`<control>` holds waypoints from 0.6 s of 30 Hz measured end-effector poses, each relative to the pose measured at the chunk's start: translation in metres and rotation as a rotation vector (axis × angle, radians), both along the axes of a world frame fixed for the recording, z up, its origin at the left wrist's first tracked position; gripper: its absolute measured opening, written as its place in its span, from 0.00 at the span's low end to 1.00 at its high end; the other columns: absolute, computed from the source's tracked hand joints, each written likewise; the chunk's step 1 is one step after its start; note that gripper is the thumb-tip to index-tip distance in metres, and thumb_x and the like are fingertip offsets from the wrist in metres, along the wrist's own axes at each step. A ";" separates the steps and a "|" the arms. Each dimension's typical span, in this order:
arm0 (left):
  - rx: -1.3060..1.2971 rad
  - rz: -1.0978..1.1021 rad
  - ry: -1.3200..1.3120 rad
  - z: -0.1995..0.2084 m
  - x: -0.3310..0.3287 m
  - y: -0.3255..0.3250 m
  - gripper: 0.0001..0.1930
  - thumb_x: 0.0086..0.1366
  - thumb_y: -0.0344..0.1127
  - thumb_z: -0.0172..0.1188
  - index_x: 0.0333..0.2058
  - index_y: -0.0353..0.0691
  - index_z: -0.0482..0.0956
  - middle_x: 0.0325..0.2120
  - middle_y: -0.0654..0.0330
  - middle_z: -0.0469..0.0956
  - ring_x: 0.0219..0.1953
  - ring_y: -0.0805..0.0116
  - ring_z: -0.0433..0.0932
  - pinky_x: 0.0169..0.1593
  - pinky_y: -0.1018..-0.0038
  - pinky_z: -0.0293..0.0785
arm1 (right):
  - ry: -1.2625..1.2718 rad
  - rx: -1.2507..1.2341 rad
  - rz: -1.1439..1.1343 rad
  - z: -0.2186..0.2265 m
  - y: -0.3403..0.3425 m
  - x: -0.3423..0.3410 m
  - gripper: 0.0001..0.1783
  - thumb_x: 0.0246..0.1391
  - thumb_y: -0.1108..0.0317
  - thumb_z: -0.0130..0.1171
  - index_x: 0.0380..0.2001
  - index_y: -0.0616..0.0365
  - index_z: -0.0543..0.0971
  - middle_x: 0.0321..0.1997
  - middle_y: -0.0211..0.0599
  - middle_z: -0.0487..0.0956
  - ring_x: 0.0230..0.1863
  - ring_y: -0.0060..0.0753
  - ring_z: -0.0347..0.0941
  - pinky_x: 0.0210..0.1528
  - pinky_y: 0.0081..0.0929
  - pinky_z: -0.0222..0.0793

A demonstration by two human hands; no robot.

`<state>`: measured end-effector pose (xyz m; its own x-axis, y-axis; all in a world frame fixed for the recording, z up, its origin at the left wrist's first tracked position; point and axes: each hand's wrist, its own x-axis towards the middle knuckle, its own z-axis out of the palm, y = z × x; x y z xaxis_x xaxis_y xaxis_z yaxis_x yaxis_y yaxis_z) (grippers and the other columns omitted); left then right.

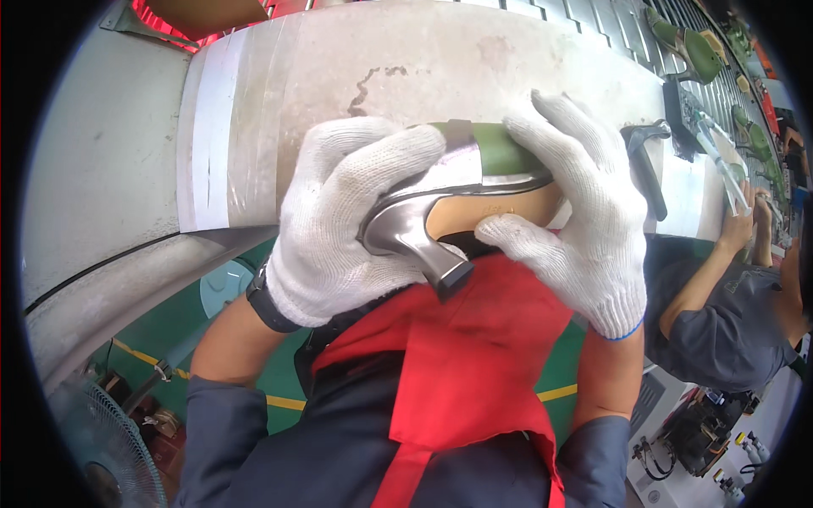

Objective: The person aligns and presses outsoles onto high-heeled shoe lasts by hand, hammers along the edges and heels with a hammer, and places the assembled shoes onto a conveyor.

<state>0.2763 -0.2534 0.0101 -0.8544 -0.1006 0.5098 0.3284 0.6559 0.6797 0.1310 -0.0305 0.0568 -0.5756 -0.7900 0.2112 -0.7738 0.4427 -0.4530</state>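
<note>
A high-heeled shoe (449, 173) with a metallic silver upper and heel is held on its side between my two white-gloved hands. A green last (506, 152) shows inside it, and the tan sole (500, 208) faces me. My left hand (339, 212) wraps around the heel end, its fingers over the upper; the silver heel (428, 252) with its dark tip points down toward my red apron. Around the other end my right hand (580, 203) is closed, fingers over the far side and thumb against the sole. A hammer (648, 169) lies beside my right hand.
The pale worktable (339, 51) curves across in front of me. A dark block-shaped tool (680, 118) lies past the hammer. Several green lasts (690, 51) stand on a slatted rack at far right. A co-worker (728, 296) works at right; a fan (102, 440) stands lower left.
</note>
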 end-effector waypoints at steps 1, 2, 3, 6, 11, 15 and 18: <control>0.080 0.016 -0.023 0.002 -0.001 0.003 0.44 0.45 0.41 0.90 0.61 0.35 0.82 0.55 0.48 0.81 0.57 0.47 0.81 0.60 0.57 0.81 | 0.038 0.020 0.032 0.001 -0.001 -0.001 0.45 0.38 0.58 0.85 0.64 0.56 0.83 0.70 0.52 0.79 0.73 0.60 0.73 0.75 0.51 0.69; 0.026 -0.020 -0.041 0.005 -0.002 0.000 0.41 0.46 0.40 0.89 0.60 0.36 0.83 0.59 0.45 0.82 0.60 0.43 0.82 0.61 0.56 0.82 | 0.076 0.041 0.064 0.003 -0.002 -0.001 0.46 0.36 0.57 0.86 0.63 0.55 0.84 0.70 0.50 0.80 0.73 0.60 0.73 0.74 0.51 0.69; 0.023 -0.023 -0.043 0.005 -0.002 -0.001 0.41 0.46 0.40 0.89 0.60 0.36 0.83 0.59 0.45 0.82 0.60 0.43 0.82 0.61 0.56 0.82 | 0.075 0.038 0.060 0.003 -0.004 -0.001 0.46 0.36 0.57 0.86 0.63 0.55 0.84 0.70 0.50 0.80 0.73 0.60 0.73 0.74 0.51 0.69; 0.022 -0.118 -0.094 0.001 -0.001 -0.004 0.42 0.54 0.44 0.88 0.63 0.32 0.79 0.63 0.39 0.79 0.66 0.41 0.80 0.66 0.53 0.79 | 0.111 0.068 0.087 0.001 -0.008 -0.002 0.46 0.36 0.54 0.85 0.62 0.55 0.84 0.68 0.48 0.81 0.71 0.60 0.74 0.74 0.52 0.68; -0.038 -0.147 -0.033 0.001 -0.003 -0.005 0.40 0.54 0.43 0.87 0.62 0.33 0.80 0.63 0.38 0.79 0.65 0.37 0.80 0.67 0.50 0.79 | 0.142 0.047 0.152 -0.002 -0.008 -0.008 0.47 0.43 0.35 0.78 0.60 0.56 0.85 0.63 0.47 0.84 0.68 0.59 0.76 0.71 0.52 0.69; -0.035 -0.144 -0.047 0.000 -0.003 -0.003 0.39 0.55 0.43 0.87 0.61 0.33 0.80 0.62 0.38 0.80 0.64 0.37 0.80 0.67 0.49 0.78 | 0.157 0.070 0.164 -0.003 -0.008 -0.011 0.48 0.46 0.29 0.73 0.59 0.57 0.85 0.61 0.48 0.84 0.66 0.58 0.77 0.69 0.53 0.70; -0.048 -0.140 -0.048 -0.002 -0.002 0.000 0.38 0.56 0.43 0.86 0.61 0.34 0.80 0.62 0.38 0.80 0.64 0.36 0.81 0.67 0.48 0.79 | 0.159 0.082 0.165 -0.001 -0.009 -0.010 0.48 0.49 0.27 0.70 0.59 0.57 0.85 0.60 0.48 0.84 0.66 0.58 0.78 0.68 0.52 0.71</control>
<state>0.2741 -0.2538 0.0084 -0.8820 0.0441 0.4692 0.3863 0.6379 0.6662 0.1209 -0.0399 0.0557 -0.4022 -0.8887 0.2201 -0.8972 0.3347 -0.2880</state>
